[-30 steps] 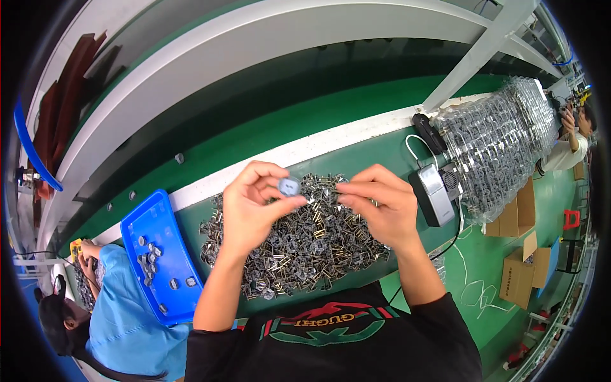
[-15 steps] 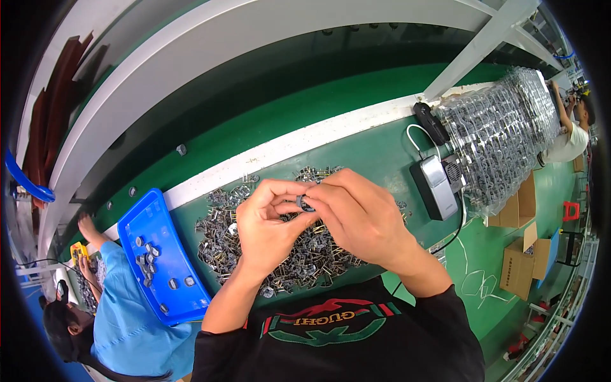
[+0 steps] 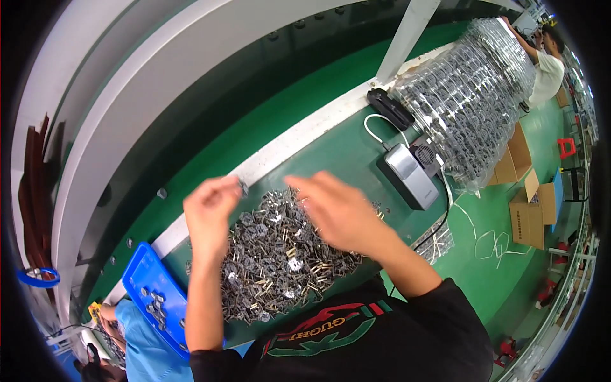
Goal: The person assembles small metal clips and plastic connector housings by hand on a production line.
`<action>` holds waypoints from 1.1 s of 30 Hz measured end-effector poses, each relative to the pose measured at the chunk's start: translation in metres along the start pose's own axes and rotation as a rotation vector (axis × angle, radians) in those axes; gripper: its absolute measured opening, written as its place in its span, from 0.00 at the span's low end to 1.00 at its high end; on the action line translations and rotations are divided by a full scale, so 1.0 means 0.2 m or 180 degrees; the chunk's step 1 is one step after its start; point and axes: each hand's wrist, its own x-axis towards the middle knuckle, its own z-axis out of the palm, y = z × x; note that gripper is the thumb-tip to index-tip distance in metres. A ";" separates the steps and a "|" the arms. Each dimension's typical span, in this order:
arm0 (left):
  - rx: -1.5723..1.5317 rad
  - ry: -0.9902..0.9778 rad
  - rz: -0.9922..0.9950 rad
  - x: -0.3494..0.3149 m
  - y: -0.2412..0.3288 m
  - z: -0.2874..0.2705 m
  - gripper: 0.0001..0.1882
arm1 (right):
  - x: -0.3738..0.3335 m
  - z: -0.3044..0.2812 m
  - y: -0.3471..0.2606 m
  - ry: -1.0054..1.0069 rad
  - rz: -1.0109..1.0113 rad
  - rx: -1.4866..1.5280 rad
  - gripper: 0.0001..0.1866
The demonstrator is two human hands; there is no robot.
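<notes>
My left hand point(image 3: 210, 213) is raised above the left edge of a heap. Its thumb and fingers pinch a small round dark-grey part point(image 3: 243, 188). My right hand point(image 3: 337, 213), blurred by motion, hovers over the heap's right side with its index finger stretched out; nothing shows in it. Below both hands lies the heap of small parts point(image 3: 280, 267), mixed dark-grey and clear bodies with brass-coloured pins. A blue tray point(image 3: 139, 267) stands left of the heap, with several round grey parts inside. My left forearm covers its right end.
Clear plastic trays filled with parts point(image 3: 458, 102) are stacked at the far right. Closer are a silver-grey power bank point(image 3: 410, 175) with a white cable and a black case point(image 3: 390, 109). Cardboard boxes point(image 3: 528, 219) stand on the floor. A co-worker's blue sleeve point(image 3: 149, 337) is at lower left.
My hands have parted: the left moved left with the round part, the right withdrew from it. The view has turned, shifting tray and heap.
</notes>
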 end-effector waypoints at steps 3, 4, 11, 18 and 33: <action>0.1061 0.0472 0.0355 0.47 -0.13 -0.14 0.10 | -0.05 -0.16 0.17 -0.0281 0.0441 -0.0788 0.13; 0.1154 0.0654 0.0239 0.64 -0.18 -0.21 0.11 | -0.07 -0.20 0.21 -0.0444 0.0485 -0.0954 0.12; 0.1040 0.1211 0.0241 1.20 -0.39 -0.67 0.14 | -0.15 -0.30 0.23 -0.1239 0.0933 -0.0962 0.11; 0.1724 0.0989 0.0187 1.18 -0.37 -0.88 0.16 | -0.14 -0.27 0.29 -0.1348 0.0865 -0.0815 0.07; 0.2208 0.0087 0.0528 0.38 -0.39 -0.69 0.17 | -0.12 -0.25 0.23 -0.0563 0.0395 0.0656 0.13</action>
